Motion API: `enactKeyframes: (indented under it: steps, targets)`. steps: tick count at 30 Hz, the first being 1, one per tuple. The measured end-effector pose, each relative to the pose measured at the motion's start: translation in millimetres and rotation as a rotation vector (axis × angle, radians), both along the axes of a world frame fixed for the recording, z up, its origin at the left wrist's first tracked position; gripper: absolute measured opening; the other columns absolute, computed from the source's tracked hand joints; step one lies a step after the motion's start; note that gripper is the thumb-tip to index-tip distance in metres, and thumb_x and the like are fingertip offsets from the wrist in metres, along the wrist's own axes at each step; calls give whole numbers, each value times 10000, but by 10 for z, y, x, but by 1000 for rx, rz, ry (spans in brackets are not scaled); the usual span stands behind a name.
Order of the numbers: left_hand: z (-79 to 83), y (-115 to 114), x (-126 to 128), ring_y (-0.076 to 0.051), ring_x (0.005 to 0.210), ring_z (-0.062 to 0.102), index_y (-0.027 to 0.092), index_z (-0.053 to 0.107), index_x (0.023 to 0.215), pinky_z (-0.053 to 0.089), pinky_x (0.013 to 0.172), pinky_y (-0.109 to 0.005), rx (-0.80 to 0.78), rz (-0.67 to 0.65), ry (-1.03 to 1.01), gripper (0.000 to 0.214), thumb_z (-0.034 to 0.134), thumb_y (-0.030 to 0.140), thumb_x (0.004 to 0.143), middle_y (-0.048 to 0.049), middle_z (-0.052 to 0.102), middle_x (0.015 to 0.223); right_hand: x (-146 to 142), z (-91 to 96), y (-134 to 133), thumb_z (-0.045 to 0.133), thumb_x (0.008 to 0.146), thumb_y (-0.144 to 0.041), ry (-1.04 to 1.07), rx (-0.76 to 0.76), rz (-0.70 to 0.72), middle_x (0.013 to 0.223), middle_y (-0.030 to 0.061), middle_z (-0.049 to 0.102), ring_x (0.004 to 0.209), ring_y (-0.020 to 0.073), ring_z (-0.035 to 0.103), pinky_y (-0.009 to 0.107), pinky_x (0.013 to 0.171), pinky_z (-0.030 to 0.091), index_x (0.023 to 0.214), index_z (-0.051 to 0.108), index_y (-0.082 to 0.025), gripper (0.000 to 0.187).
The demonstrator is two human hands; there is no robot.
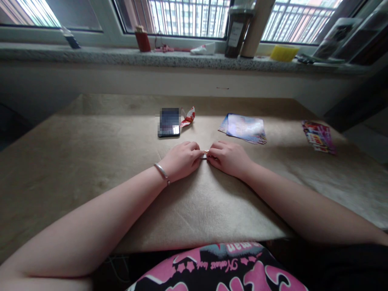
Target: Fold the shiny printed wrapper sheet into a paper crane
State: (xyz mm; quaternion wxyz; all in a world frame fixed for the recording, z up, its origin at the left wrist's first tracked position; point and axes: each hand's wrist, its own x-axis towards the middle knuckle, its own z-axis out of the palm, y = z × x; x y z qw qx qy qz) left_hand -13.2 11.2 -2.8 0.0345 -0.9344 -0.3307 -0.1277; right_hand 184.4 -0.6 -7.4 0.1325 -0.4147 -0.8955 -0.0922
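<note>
Both hands meet near the middle of the tan-covered table (188, 214), fingers curled in close to each other. My left hand (182, 161) and my right hand (228, 159) grip a small flat piece (204, 155) between them. Only a short light-coloured strip of it shows, with a dark lower edge, so its kind is unclear. A silver bangle (161, 170) circles my left wrist. Beyond the left hand lies a dark phone (169, 122), its screen blurred out, and a crumpled red and white wrapper (188, 116) touches its right side.
Past my right hand lies a fanned stack of bluish picture cards (247, 127). Reddish cards (319, 137) spread farther right. On the granite windowsill (182, 60) stand a red container (142, 39), a dark jar (238, 32) and a yellow tub (284, 53).
</note>
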Motion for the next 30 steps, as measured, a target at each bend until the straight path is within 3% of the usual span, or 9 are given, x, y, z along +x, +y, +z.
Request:
enactKeyframes:
  steps: [8,16,22,30]
  targets:
    - [9,-19,31,-167,785,578,199,683,918,445,669,-277,54,71,14,254,449,289,880,-54,633,880,-50,4,34,405,901,-282,14,-22,-28,887,59,639,819,176,527,288,635,321,866,641,-184,259]
    - [-8,17,63,-187,767,602,181,672,819,425,628,-283,60,166,29,269,431,285,881,-59,649,829,-126,-73,133,398,876,-234,71,-101,-70,892,90,608,877,198,512,288,759,372,876,592,-156,208]
    - [-47,62,68,-186,786,611,158,604,972,432,649,-275,36,221,-58,188,483,232,847,-55,672,835,-135,-109,193,381,875,-214,153,-168,-66,863,86,603,828,185,510,285,759,374,865,577,-155,205]
    - [-60,87,39,-179,790,578,173,615,840,423,654,-270,34,158,-15,145,477,220,846,-56,631,830,-124,-138,209,430,840,-186,300,-200,-71,874,73,591,817,175,505,284,755,391,866,561,-163,136]
